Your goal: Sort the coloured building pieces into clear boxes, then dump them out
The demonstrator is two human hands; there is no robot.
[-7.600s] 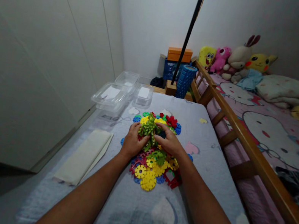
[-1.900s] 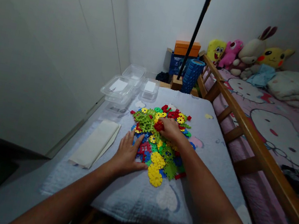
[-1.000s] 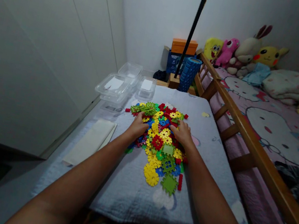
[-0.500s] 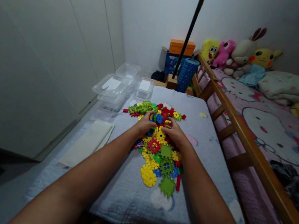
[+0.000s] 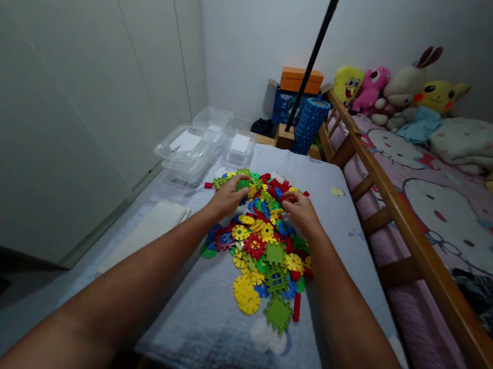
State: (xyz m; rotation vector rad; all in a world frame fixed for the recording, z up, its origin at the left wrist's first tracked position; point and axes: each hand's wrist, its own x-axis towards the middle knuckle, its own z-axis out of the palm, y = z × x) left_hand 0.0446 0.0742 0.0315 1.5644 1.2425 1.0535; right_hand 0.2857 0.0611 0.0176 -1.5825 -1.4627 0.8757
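Note:
A heap of plastic building pieces lies on the cloth-covered table (image 5: 182, 332), with yellow flower discs (image 5: 246, 296), red square pieces (image 5: 254, 246) and green square pieces (image 5: 278, 314). At the heap's far left side is my left hand (image 5: 226, 197), thumb and fingers apart beside some green pieces. My right hand (image 5: 302, 212) hovers at the right side with its fingers loosely bent and apart, close to red and blue pieces. Between the hands lie mixed small pieces (image 5: 265, 203). Neither hand plainly grips a piece.
Clear plastic boxes (image 5: 184, 145) stand at the table's far left, with a smaller box (image 5: 240, 145) beside them. A folded pale cloth (image 5: 150, 228) lies left of the heap. The wooden bed rail (image 5: 393, 217) runs along the right. Behind the table rises a black pole (image 5: 315, 50).
My hands have moved apart, left hand leftward and right hand rightward. The pieces that were gathered between them now lie spread over the middle of the heap.

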